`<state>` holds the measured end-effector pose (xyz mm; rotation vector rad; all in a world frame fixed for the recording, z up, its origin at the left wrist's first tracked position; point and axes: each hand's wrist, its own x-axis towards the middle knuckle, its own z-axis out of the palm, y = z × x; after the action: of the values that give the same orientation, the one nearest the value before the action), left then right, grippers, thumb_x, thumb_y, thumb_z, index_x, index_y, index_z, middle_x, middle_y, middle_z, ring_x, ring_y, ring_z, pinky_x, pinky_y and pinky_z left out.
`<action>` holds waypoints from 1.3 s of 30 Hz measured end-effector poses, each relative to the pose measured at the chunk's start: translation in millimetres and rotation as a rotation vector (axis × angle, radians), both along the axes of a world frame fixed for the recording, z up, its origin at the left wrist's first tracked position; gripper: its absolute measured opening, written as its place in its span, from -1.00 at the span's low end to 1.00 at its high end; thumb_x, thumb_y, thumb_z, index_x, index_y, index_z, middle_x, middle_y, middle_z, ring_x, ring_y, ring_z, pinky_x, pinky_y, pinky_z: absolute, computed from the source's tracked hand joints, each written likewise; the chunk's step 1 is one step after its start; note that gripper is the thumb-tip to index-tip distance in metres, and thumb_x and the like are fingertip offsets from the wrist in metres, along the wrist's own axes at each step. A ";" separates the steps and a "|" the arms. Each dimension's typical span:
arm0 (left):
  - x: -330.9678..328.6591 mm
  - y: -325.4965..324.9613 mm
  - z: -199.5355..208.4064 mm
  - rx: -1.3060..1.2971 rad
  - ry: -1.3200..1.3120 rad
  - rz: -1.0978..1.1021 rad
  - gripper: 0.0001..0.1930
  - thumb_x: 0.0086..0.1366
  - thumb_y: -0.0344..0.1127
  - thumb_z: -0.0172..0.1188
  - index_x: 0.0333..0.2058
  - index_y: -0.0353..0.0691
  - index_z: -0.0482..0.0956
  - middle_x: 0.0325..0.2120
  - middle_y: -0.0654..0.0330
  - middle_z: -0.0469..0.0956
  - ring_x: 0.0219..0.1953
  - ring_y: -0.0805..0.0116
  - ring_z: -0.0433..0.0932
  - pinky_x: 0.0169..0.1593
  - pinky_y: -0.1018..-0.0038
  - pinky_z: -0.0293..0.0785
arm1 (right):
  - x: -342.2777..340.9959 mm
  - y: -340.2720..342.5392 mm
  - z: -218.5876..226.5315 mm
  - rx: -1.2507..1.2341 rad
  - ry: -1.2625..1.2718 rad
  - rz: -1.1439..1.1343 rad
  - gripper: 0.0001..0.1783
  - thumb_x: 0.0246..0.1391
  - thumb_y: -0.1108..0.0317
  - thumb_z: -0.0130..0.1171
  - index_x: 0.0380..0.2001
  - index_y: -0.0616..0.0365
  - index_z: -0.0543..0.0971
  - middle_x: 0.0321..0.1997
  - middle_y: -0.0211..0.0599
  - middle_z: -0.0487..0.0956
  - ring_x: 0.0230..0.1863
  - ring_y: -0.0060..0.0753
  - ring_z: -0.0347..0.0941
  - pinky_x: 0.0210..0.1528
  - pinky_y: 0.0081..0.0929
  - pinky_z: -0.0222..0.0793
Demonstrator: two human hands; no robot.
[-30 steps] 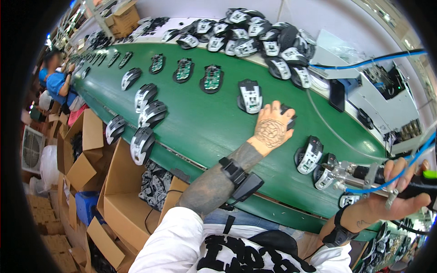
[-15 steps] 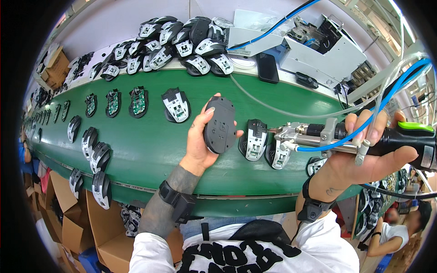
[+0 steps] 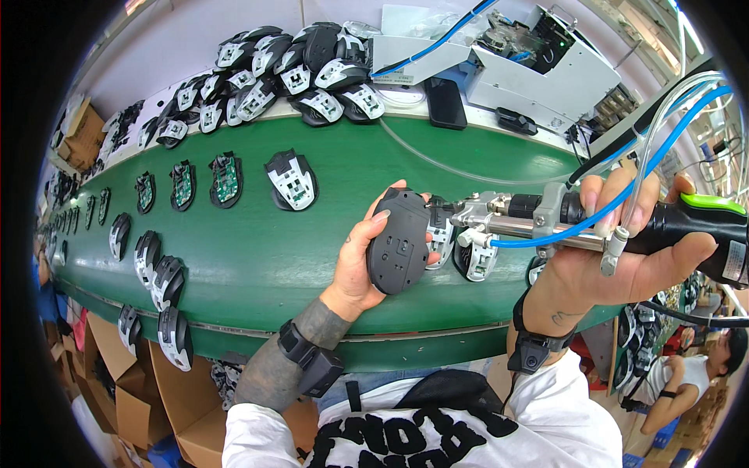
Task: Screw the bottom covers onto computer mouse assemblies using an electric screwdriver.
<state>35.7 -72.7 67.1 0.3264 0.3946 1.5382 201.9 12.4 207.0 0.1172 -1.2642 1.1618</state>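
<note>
Left fingers (image 3: 433,258) partly hidden behind black mouse (image 3: 396,251)

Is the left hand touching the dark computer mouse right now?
Touching. The head view shows it: the left hand grips the mouse, its thumb pressed over the near edge and fingertips visible beyond the opposite side.

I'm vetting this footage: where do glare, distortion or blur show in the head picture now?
In the head view, pale sheen on the green belt; its near edge bows; corners fall to black; the dark mouse in the left hand looks fairly sharp.
</note>
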 end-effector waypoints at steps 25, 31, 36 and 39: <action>-13.4 -0.4 -13.1 -0.123 -0.057 0.095 -0.48 0.24 -0.18 -0.04 0.17 -0.02 0.10 0.01 0.08 0.27 -0.21 0.20 0.47 -0.14 0.14 0.52 | 16.2 -4.2 2.5 -0.223 0.050 -0.102 -0.33 -0.14 -0.35 0.06 -0.36 0.10 0.33 -0.62 -0.42 0.19 -0.55 -0.53 0.13 -0.43 -0.65 0.06; -11.9 -9.6 -5.1 -0.037 -0.091 -0.052 -0.48 0.24 -0.18 -0.06 0.18 -0.05 0.12 -0.04 0.07 0.32 -0.21 0.19 0.48 -0.15 0.14 0.54 | -11.5 -19.3 4.7 -0.129 0.108 0.004 -0.33 -0.09 -0.30 0.07 -0.24 0.14 0.47 -0.58 -0.51 0.25 -0.53 -0.55 0.18 -0.45 -0.59 0.13; -9.4 -11.4 -0.8 0.014 -0.079 -0.126 -0.44 0.27 -0.19 -0.10 0.22 -0.10 0.04 0.07 0.04 0.26 -0.18 0.20 0.47 -0.12 0.15 0.53 | -5.3 -9.9 1.1 -0.045 0.055 0.024 -0.30 0.10 -0.30 -0.17 0.00 0.10 0.32 -0.55 -0.41 0.37 -0.58 -0.44 0.35 -0.47 -0.45 0.29; -4.8 -9.5 4.6 0.003 -0.077 -0.119 -0.43 0.26 -0.19 -0.10 0.23 -0.10 0.03 0.06 0.04 0.27 -0.17 0.20 0.46 -0.10 0.15 0.52 | -5.9 -13.0 7.4 -0.030 0.055 0.013 -0.31 0.10 -0.29 -0.16 -0.01 0.10 0.32 -0.55 -0.41 0.37 -0.59 -0.44 0.34 -0.48 -0.45 0.28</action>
<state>30.8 -82.2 71.7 0.2876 0.3072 1.4310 195.9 -0.6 214.3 0.1352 -1.1986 1.1804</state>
